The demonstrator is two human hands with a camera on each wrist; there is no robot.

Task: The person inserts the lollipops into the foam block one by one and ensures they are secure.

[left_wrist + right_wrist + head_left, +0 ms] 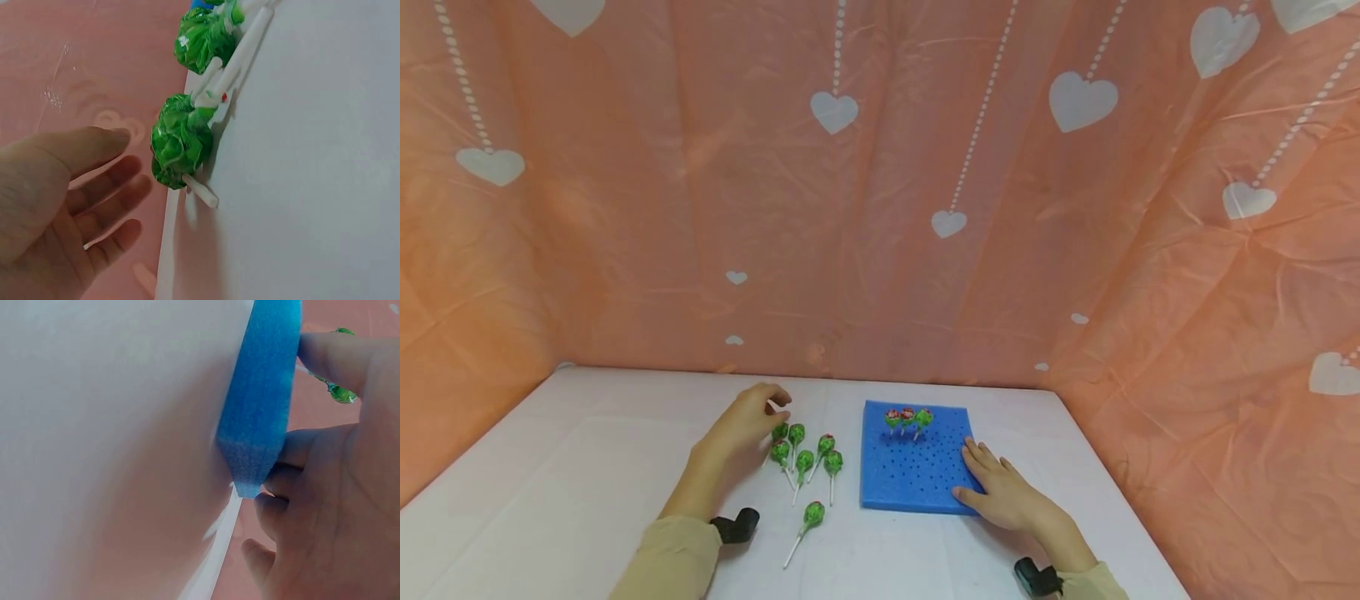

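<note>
My left hand (747, 422) hovers at the back left of a group of lollipops in green wrappers (804, 461). Its fingers bend loosely with nothing between them; the left wrist view has the thumb just short of a green lollipop (181, 140) lying on the table. A blue foam board (917, 492), dotted with small holes, lies right of the group. Three lollipops (907, 415) stand upright in a row near its back edge, their sticks in the board. My right hand (1003, 493) rests on the board's right edge, fingers extended, as the right wrist view also shows.
One lollipop (813, 514) lies apart, nearer the front of the white table (550, 492). Behind and on both sides hangs an orange curtain (887, 317) with white hearts. A black wrist camera (737, 526) is strapped to the left wrist, another (1037, 577) to the right.
</note>
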